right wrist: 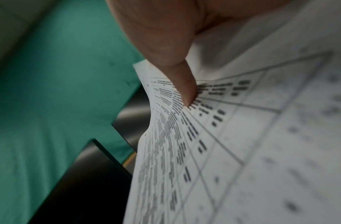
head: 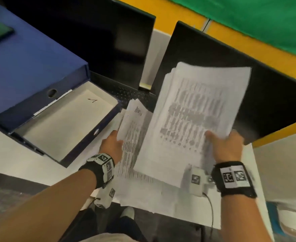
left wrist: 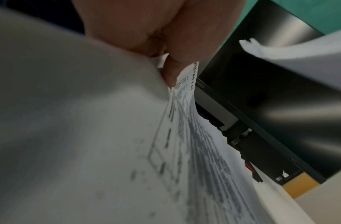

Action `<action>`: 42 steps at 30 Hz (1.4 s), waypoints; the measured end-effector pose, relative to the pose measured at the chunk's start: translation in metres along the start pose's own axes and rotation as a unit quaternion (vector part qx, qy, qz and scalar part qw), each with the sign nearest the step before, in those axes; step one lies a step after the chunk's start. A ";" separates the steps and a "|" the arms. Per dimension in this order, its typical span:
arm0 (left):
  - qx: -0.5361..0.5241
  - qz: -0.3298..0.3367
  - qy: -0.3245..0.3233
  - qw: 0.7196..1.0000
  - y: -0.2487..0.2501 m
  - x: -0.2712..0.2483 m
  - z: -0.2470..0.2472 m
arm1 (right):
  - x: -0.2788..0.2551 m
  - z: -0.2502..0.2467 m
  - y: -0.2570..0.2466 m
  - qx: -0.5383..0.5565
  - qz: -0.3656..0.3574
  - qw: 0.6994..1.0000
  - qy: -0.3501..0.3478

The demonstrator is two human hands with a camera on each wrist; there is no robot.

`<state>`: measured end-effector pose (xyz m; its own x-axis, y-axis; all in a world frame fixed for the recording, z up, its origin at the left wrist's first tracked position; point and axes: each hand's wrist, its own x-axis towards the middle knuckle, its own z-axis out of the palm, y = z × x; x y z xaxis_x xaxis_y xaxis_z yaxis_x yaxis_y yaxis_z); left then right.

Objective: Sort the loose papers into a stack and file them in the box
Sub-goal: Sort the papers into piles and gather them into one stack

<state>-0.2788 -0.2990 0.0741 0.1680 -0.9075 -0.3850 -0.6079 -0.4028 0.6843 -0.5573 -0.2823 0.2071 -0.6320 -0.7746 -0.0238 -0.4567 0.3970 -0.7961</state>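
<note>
My right hand (head: 225, 144) grips a thick sheaf of printed papers (head: 192, 116) by its near right edge and holds it lifted and tilted above the desk; its thumb (right wrist: 181, 78) presses on the top sheet. My left hand (head: 112, 144) pinches a second bundle of papers (head: 133, 130), headed with handwriting, at its left edge; that bundle (left wrist: 184, 136) bends upward beside the first. The open blue file box (head: 61, 123) lies at the left, its tray holding one pale sheet with a small mark.
The box's blue lid (head: 26, 67) stands open at the far left. Two dark monitors (head: 122, 37) stand at the back, with a black keyboard (head: 126, 95) below them. A yellow and green wall lies beyond. More sheets (head: 152, 194) lie on the white desk near its front edge.
</note>
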 end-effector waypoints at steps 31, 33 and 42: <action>0.106 0.105 0.046 0.988 0.050 -0.013 -0.055 | -0.043 0.173 0.098 -0.298 0.200 0.909 -0.211; 0.099 0.100 0.041 0.989 0.050 -0.013 -0.056 | -0.039 0.173 0.099 -0.249 0.207 0.922 -0.212; 0.047 0.071 0.044 0.995 0.035 -0.009 -0.037 | -0.027 0.097 0.076 -0.155 0.103 0.977 -0.109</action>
<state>-0.2727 -0.3096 0.1243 0.1406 -0.9629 -0.2303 -0.6994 -0.2612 0.6653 -0.5145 -0.2791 0.0889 -0.5976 -0.7356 -0.3190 -0.5227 0.6591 -0.5407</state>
